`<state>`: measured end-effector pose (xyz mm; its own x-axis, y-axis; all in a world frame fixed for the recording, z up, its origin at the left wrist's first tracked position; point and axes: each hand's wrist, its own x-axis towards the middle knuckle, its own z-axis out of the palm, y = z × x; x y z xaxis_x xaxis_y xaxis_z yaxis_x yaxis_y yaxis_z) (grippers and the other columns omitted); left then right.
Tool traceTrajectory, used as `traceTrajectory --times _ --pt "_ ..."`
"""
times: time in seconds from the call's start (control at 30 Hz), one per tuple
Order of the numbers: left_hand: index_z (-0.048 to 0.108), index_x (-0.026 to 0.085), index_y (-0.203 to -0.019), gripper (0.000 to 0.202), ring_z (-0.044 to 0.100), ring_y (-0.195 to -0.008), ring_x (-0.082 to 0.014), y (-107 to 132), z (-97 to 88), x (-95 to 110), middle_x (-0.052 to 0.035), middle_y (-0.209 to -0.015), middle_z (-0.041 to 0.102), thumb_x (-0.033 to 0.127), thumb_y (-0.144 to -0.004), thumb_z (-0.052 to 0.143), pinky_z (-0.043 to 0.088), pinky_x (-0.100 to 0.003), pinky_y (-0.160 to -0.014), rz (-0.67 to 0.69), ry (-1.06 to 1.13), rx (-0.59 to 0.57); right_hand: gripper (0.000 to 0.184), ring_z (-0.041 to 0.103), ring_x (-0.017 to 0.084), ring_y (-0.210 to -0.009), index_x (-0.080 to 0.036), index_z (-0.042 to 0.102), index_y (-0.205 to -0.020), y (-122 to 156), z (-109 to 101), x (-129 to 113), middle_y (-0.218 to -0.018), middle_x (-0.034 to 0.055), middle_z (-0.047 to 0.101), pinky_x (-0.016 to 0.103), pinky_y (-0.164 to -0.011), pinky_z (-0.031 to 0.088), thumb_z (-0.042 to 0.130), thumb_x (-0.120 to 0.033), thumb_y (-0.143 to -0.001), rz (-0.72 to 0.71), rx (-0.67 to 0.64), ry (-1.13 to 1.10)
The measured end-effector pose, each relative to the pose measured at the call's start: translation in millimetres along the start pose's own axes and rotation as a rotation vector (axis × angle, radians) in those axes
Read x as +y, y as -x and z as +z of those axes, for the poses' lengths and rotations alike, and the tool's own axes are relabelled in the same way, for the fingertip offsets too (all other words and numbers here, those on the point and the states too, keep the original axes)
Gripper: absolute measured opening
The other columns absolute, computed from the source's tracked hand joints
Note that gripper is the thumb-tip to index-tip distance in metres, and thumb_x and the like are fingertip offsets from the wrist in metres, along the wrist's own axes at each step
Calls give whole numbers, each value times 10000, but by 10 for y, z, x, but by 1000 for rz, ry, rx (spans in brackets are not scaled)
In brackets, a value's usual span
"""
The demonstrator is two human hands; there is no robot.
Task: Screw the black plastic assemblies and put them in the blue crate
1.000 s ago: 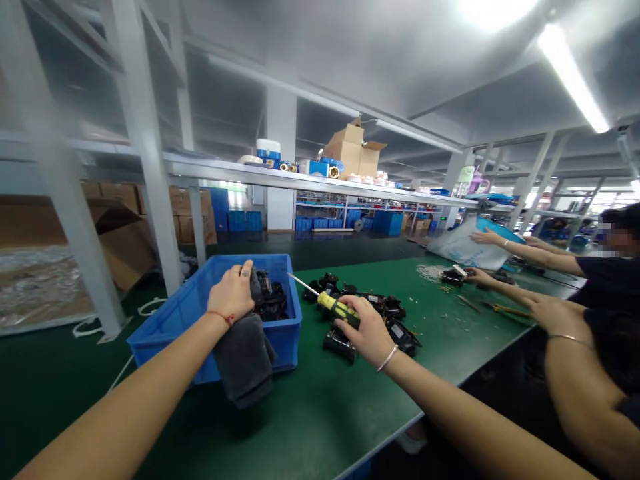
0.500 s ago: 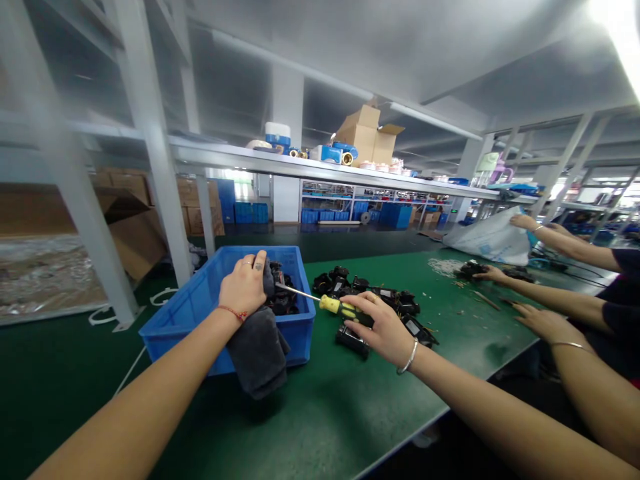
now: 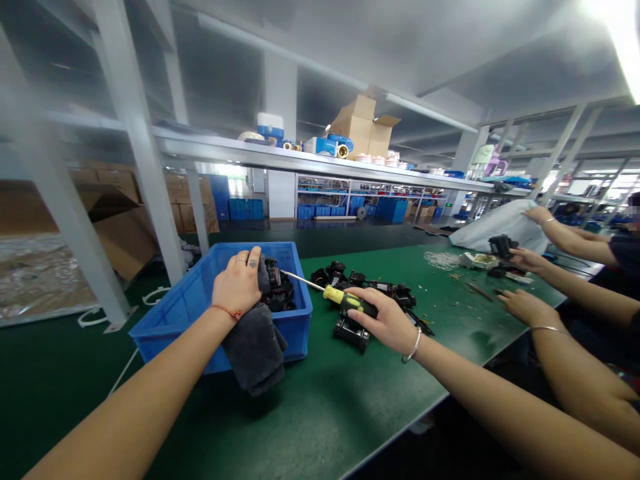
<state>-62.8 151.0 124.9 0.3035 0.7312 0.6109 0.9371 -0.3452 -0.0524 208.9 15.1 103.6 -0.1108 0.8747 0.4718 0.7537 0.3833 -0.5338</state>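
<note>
My left hand (image 3: 237,283) is closed on a dark grey cloth (image 3: 257,350), which hangs over the near wall of a blue plastic bin (image 3: 173,320). Beside its fingers, inside the bin, are several black parts (image 3: 280,293); whether the hand also grips one through the cloth is hidden. My right hand (image 3: 387,317) holds a screwdriver (image 3: 345,298) by its yellow and black handle. Its metal shaft points left over the bin's right rim, with the tip close to the black parts. More black parts (image 3: 353,331) lie heaped on the green table, just beyond and below the right hand.
On the right, a co-worker's hand (image 3: 530,260) holds a black part (image 3: 501,245); another hand (image 3: 530,307) rests near the table edge. Further back a hand (image 3: 540,215) touches a white sack (image 3: 493,227). A shelf (image 3: 225,152) spans overhead; a metal post (image 3: 145,147) stands left.
The screwdriver tip has drawn back slightly from the parts by my left hand. At right, a co-worker's hand has lifted a black part off the table. The view has shifted a little.
</note>
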Motion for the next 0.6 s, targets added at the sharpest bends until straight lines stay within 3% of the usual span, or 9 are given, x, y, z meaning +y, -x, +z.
traceTrajectory --times 0.13,0.27,0.47,0.6 --pt "385 116 -1396 588 504 -1170 -279 10 27 -10 -128 -1297 527 162 -818 479 548 -359 -801 47 -14 49 479 652 237 -979 -131 632 -1206 -112 -32 -50 -1122 109 704 381 -916 494 529 -457 -870 63 -8 -62" --pt "383 102 -1400 606 486 -1197 -284 14 30 -22 -144 -1324 513 185 -813 506 546 -369 -840 36 -4 57 426 682 248 -945 -143 705 -1093 -20 -82 -3 -1060 105 739 373 -885 513 579 -451 -826 29 -97 33" --pt "395 100 -1394 624 498 -1190 -294 15 5 -7 -151 -1311 525 167 -787 523 544 -362 -813 72 -37 65 508 678 211 -798 -131 703 -1111 -27 -155 6 -959 90 752 321 -745 524 545 -528 -838 106 44 -33" --pt "400 90 -1390 617 493 -1202 -292 20 21 -18 -159 -1320 520 169 -791 524 536 -359 -839 97 -39 95 479 666 208 -774 -124 722 -1071 -98 -139 -27 -932 84 753 312 -715 501 562 -503 -826 75 -29 -48"
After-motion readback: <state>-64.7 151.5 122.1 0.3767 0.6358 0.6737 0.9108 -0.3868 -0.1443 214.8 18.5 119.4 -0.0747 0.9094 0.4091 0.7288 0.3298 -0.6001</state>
